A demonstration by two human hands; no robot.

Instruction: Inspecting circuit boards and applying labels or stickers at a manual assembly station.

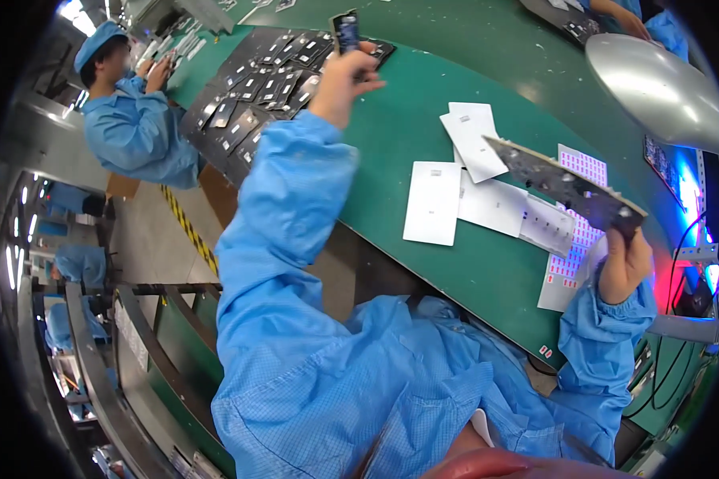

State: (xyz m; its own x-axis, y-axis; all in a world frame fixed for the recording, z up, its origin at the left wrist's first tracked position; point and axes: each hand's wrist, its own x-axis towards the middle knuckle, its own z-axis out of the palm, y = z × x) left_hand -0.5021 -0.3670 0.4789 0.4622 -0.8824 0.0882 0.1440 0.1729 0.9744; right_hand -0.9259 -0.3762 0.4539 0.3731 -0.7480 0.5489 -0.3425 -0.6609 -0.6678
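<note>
My left hand (345, 86) is raised over the far side of the bench, its fingers closed on a small circuit board (346, 33) that stands up from the grip. Just beyond and left of that wrist lies a black tray (208, 120) covered with several small dark pieces bearing white labels (276, 88). At the right, my right hand (625, 267) grips one end of a long dark circuit board (563, 182) with a pale edge. This board is tilted above white sheets and partly hides them.
White cards (431, 203) and sheets of red-marked stickers (563, 275) lie on the green bench (399, 104). A silver lamp hood (655, 88) overhangs the right side, near glowing blue and red lights and cables. A co-worker (132, 120) in blue works at the far left.
</note>
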